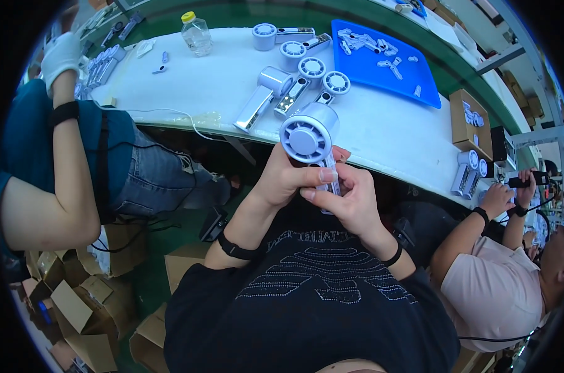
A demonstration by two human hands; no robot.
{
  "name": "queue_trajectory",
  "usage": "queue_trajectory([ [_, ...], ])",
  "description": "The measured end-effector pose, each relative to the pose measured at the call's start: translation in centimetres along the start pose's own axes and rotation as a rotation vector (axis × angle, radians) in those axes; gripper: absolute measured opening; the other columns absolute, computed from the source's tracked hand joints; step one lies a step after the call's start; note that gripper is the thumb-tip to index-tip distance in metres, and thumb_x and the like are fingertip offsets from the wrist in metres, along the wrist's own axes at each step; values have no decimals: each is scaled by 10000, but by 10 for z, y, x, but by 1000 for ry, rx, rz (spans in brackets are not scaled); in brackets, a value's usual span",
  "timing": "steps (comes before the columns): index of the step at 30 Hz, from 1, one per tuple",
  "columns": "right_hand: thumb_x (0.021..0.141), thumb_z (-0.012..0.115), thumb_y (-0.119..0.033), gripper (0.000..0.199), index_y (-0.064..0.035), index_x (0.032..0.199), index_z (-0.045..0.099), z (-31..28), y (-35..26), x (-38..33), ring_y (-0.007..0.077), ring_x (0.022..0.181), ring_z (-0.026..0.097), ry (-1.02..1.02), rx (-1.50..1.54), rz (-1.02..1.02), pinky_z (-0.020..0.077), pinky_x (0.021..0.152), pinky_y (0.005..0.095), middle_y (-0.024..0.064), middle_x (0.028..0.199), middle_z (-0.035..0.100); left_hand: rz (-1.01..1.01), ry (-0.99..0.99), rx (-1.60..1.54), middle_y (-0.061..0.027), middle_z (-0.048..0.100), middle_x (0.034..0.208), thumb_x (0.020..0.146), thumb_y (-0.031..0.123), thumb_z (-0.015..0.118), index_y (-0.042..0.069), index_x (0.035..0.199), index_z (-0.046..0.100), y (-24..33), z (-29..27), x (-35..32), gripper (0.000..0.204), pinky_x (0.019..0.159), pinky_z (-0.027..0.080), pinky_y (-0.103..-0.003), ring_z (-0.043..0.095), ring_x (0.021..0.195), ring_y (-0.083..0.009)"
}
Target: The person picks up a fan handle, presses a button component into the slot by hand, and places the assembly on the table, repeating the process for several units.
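Observation:
A pale lilac handheld fan (309, 135) is held up in front of my chest, its round slotted head facing up toward me. My left hand (285, 179) is closed around the upper handle, thumb lying across it just below the head. My right hand (351, 194) grips the handle lower down, with its thumb pressed on the front near the left thumb. Most of the handle is hidden by my fingers. Just beyond, on the white table (188, 84), lie several similar fans, among them one with a shiny handle (255, 109) and another with a round slotted head (311, 67).
A blue tray (381, 79) with small pale parts sits at the back right. A clear bottle (197, 38) with a yellow cap stands at the back. Co-workers are close on both sides. A cardboard box (465, 127) stands at right; open cartons (95, 298) lie on the floor at left.

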State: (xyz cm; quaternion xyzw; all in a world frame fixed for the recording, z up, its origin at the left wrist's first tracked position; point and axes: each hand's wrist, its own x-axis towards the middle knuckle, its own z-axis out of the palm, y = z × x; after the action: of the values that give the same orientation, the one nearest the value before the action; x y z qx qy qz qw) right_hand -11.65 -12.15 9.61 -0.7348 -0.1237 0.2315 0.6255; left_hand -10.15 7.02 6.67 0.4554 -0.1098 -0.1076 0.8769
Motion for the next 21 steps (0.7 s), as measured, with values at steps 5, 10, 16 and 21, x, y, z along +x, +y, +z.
queue_trajectory([
  [5,923,881,-105,272,10,1125,741,-5,10,1,32,820,636,7,69,27,494,710,216,-15,971,726,-124,42,-60,-137,804,1187,819,106,937,-67,1245,758,7,-1,3,493,933,620,-335,766,1053,-188],
  [10,886,931,-144,346,-1,1139,744,-9,-15,-10,26,826,636,-89,156,102,507,711,228,-20,970,731,-177,9,142,-135,810,1172,802,90,954,-62,1256,760,19,2,-6,516,927,613,-320,766,1046,-180],
  [16,810,999,-328,510,35,1058,740,-9,-7,-19,116,777,682,-145,139,113,562,728,305,54,849,728,-218,-105,189,-133,824,1124,730,102,1014,-55,1237,776,16,4,-8,582,891,612,-310,775,998,-167],
  [21,786,1021,-235,496,-1,1134,756,-9,7,-24,59,818,664,-122,5,-14,533,728,261,10,936,749,8,-190,249,-147,827,1124,703,101,1026,-72,1222,778,5,8,-10,600,885,627,-319,790,978,-177],
])
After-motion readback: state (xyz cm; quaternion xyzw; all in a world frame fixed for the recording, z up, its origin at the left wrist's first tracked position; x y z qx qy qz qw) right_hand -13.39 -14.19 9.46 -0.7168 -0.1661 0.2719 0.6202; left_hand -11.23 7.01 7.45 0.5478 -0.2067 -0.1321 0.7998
